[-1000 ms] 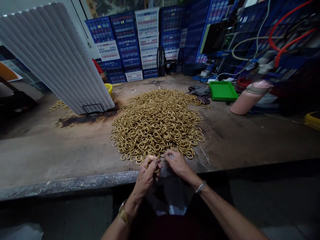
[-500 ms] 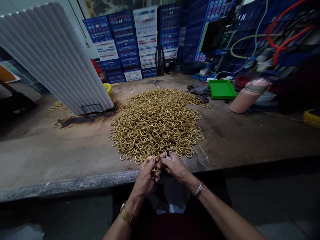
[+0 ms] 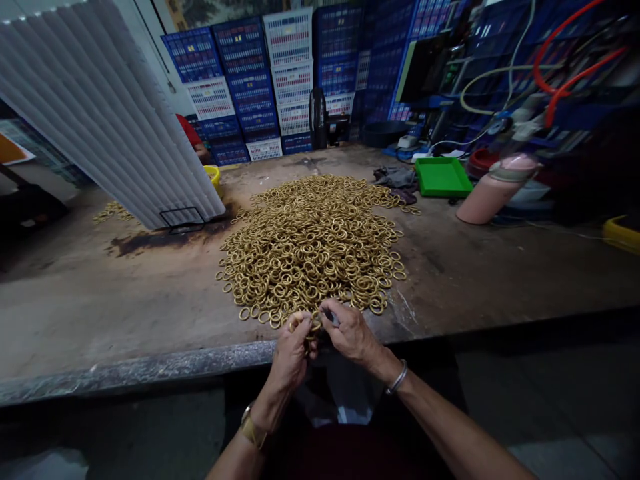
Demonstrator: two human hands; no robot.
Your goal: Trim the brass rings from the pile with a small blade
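A big heap of brass rings lies on the worn workbench. At the heap's near edge my left hand is closed around a few brass rings. My right hand touches it from the right, with its fingers pinched on a small dark tool whose tip shows at the thumb. Both hands hover over the bench's front edge. A clear plastic bag hangs in my lap below them.
A white corrugated panel leans at the back left, with a small ring pile and a yellow cup beside it. A green tray, a pink bottle, hoses and stacked blue and white crates line the back. A person's red sleeve shows behind the panel.
My right hand has come in from the right to meet my left hand; the two hands now work together on the rings. The heap has not changed.
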